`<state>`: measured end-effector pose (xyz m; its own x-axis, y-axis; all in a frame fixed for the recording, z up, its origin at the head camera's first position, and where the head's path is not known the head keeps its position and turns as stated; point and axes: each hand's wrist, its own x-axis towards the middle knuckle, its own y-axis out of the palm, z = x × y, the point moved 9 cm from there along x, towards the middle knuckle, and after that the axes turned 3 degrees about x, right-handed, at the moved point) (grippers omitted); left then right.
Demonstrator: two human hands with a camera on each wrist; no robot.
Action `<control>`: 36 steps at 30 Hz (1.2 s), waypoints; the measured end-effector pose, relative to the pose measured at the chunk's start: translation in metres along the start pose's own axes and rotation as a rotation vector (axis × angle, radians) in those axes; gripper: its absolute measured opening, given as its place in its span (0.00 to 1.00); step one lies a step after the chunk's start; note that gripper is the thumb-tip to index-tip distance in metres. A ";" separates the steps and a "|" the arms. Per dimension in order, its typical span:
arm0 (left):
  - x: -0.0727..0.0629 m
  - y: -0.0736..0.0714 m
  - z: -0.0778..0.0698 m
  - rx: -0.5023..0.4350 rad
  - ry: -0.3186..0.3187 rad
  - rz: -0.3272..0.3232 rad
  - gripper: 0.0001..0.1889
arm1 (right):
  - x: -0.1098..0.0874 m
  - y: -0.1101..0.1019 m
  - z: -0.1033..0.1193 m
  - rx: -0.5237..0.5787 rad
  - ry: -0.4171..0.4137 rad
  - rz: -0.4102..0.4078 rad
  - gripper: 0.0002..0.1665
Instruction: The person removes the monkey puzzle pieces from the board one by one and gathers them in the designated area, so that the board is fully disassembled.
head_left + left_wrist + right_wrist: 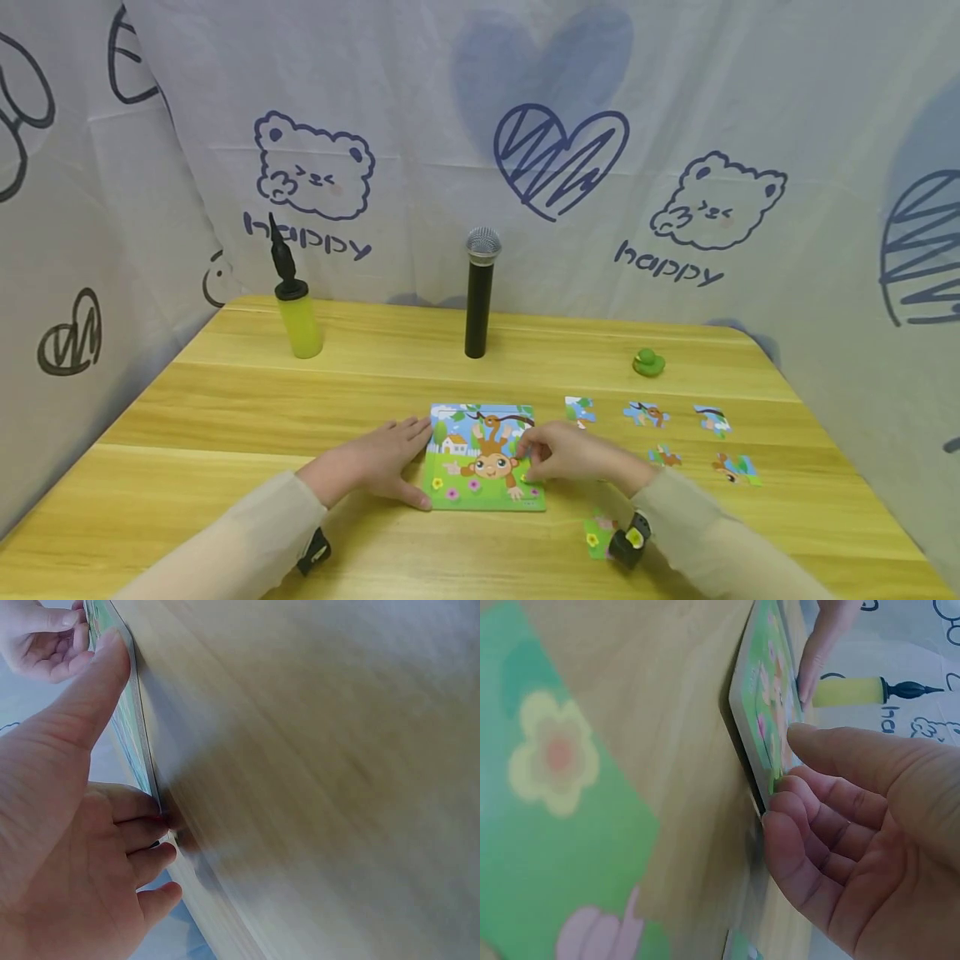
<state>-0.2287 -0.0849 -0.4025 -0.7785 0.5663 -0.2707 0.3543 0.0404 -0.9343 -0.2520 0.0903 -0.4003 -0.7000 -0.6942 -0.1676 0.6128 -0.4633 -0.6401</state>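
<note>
A puzzle board (480, 497) with a monkey hanging above green grass and flowers lies on the table. My left hand (386, 462) rests along the board's left edge, its thumb at the lower corner and its fingers spread loosely toward the upper one. At the right edge is my right hand (558, 454), its fingers bent and touching the board. In the right wrist view, the thumb of this hand (855, 817) stands apart from the fingers. No separate piece shows clearly between them. The left wrist view shows the left thumb against the board's side (135, 705).
Several loose puzzle pieces (737, 468) lie right of the board, one flowered piece (597, 537) partly beneath my right wrist. Behind stand a yellow pump (302, 329) and a black microphone (477, 308). A small green toy (648, 363) sits at the back right of the wooden table (360, 333).
</note>
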 end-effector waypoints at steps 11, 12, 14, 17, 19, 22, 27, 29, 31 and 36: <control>-0.001 0.000 0.000 -0.007 -0.002 -0.002 0.54 | 0.007 0.003 -0.006 0.045 0.059 -0.022 0.09; -0.001 -0.001 0.000 -0.007 -0.002 -0.003 0.54 | 0.007 0.003 -0.005 0.049 0.059 -0.022 0.08; -0.001 -0.001 0.000 -0.007 -0.002 -0.003 0.54 | 0.007 0.003 -0.005 0.046 0.058 -0.022 0.08; -0.001 -0.001 0.000 -0.004 -0.001 -0.004 0.54 | 0.007 0.003 -0.005 0.038 0.055 -0.025 0.07; -0.001 0.000 0.000 -0.002 -0.001 -0.003 0.54 | 0.007 0.003 -0.005 0.034 0.050 -0.030 0.07; 0.000 0.000 0.000 0.003 0.000 -0.001 0.54 | 0.007 0.001 -0.004 0.035 0.045 -0.043 0.06; 0.000 0.000 0.000 -0.002 -0.001 0.000 0.54 | 0.007 -0.002 -0.002 0.016 0.030 -0.065 0.04; 0.000 0.000 0.000 -0.003 -0.001 0.001 0.54 | 0.007 -0.003 0.000 0.022 0.023 -0.065 0.03; 0.000 0.000 0.000 -0.002 -0.001 0.002 0.54 | 0.006 -0.002 0.001 0.051 0.017 -0.062 0.03; 0.000 0.000 -0.001 0.000 -0.003 0.005 0.54 | 0.005 -0.002 0.006 0.130 -0.004 -0.056 0.02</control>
<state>-0.2287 -0.0842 -0.4023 -0.7780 0.5642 -0.2763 0.3582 0.0370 -0.9329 -0.2551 0.0846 -0.3954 -0.7328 -0.6677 -0.1310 0.6156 -0.5684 -0.5459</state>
